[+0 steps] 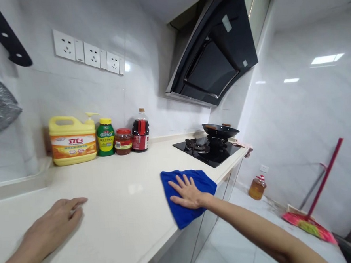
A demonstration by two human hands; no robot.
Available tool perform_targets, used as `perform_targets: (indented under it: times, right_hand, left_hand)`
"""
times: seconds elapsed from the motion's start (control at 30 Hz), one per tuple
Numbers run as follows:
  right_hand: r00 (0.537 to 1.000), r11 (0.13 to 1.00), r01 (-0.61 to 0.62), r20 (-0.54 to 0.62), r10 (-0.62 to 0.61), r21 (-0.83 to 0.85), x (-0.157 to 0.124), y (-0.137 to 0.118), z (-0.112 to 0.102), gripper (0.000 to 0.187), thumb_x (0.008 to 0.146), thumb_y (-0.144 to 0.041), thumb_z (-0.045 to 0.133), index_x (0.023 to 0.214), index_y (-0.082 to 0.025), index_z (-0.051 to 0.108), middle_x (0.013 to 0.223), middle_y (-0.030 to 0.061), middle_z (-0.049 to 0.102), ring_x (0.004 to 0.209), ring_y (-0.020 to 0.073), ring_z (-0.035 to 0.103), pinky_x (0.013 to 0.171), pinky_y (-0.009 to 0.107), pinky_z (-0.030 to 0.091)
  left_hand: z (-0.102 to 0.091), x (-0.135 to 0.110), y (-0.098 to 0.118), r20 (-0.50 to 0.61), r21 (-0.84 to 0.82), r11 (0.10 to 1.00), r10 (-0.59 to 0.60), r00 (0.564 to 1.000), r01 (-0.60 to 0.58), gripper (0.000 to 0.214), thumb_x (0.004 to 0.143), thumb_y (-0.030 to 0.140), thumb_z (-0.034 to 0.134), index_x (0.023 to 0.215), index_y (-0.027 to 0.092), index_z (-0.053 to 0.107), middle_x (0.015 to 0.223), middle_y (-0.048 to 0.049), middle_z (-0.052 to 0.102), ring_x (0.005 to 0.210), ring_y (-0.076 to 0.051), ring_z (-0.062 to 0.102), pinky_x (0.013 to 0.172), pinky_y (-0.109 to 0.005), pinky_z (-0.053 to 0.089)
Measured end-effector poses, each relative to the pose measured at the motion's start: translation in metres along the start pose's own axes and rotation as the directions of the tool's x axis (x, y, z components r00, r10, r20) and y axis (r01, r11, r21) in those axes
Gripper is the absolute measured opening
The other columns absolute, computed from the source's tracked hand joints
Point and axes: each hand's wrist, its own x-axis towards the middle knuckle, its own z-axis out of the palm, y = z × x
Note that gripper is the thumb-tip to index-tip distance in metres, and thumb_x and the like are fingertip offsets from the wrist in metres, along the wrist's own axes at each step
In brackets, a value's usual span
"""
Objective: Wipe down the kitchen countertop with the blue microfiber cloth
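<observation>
My right hand (pixel 187 193) lies flat with fingers spread on a blue cloth (pixel 176 216). The cloth rests on the pale countertop (pixel 118 226), and its near right edge reaches the counter's front edge. At the lower left, my left hand (pixel 55 226) is on the counter, holding nothing. Its index finger points right, the thumb is a little apart, and the other fingers are partly hidden.
Along the wall stand a yellow detergent jug (pixel 73 143), a green bottle (pixel 105 137), a red-lidded jar (pixel 123 142) and a dark sauce bottle (pixel 140 131). A gas stove (pixel 206 151) holds a wok (pixel 221 130) under a range hood (pixel 213 61). A broom (pixel 324 182) leans at right.
</observation>
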Motion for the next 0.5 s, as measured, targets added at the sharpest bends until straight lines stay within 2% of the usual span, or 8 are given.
perform_targets:
  times: [0.1,0.2,0.3,0.37,0.43,0.5]
  right_hand:
    - [0.984,0.984,0.176,0.008,-0.176,0.024,0.025,-0.048,0.001,0.084,0.087,-0.08,0.025,0.156,-0.035,0.012,0.164,0.0091,-0.002,0.146,0.0417,-0.013,0.114,0.066,-0.005]
    - [0.958,0.957,0.285,0.012,-0.286,0.045,0.061,-0.089,0.001,0.083,0.086,-0.081,0.027,0.156,-0.036,0.015,0.165,0.0071,-0.001,0.147,0.0406,-0.012,0.114,0.066,-0.005]
    - [0.957,0.955,0.289,-0.005,-0.289,0.063,0.087,-0.116,0.004,0.083,0.086,-0.081,0.026,0.155,-0.035,0.019,0.165,0.0072,0.002,0.147,0.0411,-0.01,0.114,0.066,-0.006]
    - [0.961,0.957,0.277,-0.041,-0.274,0.089,0.091,-0.125,0.006,0.083,0.087,-0.08,0.026,0.156,-0.033,0.019,0.164,0.0083,0.005,0.147,0.0413,-0.008,0.113,0.068,-0.005]
    - [0.948,0.939,0.31,-0.121,-0.294,0.147,0.088,-0.127,0.009,0.075,0.092,-0.074,0.024,0.155,-0.034,0.019,0.164,0.0058,0.011,0.149,0.0379,0.0,0.115,0.066,-0.001]
    - [0.926,0.922,0.322,-0.272,-0.261,0.213,0.084,-0.124,0.009,0.062,0.099,-0.059,0.016,0.155,-0.032,0.021,0.161,0.0034,0.025,0.148,0.0283,0.019,0.119,0.056,0.01]
  left_hand:
    - [-0.003,-0.002,0.004,0.075,-0.019,0.999,-0.029,0.997,0.031,0.048,0.091,0.037,0.032,0.125,0.022,0.063,0.127,-0.0111,0.058,0.109,-0.028,0.061,0.099,-0.043,0.044]
    - [-0.012,-0.006,0.012,0.1,-0.025,0.999,-0.041,0.994,0.044,0.047,0.092,0.036,0.032,0.124,0.022,0.062,0.127,-0.0107,0.059,0.112,-0.027,0.06,0.099,-0.043,0.044]
    - [-0.02,-0.012,0.02,0.125,-0.036,0.997,-0.058,0.99,0.063,0.047,0.094,0.039,0.031,0.124,0.021,0.061,0.124,-0.0105,0.06,0.113,-0.026,0.06,0.098,-0.042,0.046]
    - [-0.022,-0.016,0.026,0.1,-0.034,0.998,-0.05,0.994,0.054,0.052,0.095,0.046,0.029,0.133,0.022,0.055,0.129,-0.0112,0.058,0.115,-0.028,0.06,0.098,-0.045,0.047]
    - [-0.021,-0.02,0.033,0.045,-0.044,0.998,0.048,0.998,-0.046,0.056,0.095,0.051,0.03,0.142,0.026,0.047,0.139,-0.0097,0.053,0.122,-0.028,0.056,0.103,-0.046,0.045]
    - [-0.018,-0.025,0.043,0.026,-0.06,0.971,0.232,0.972,-0.231,0.058,0.094,0.054,0.033,0.145,0.029,0.043,0.147,-0.0056,0.047,0.133,-0.026,0.047,0.111,-0.043,0.04]
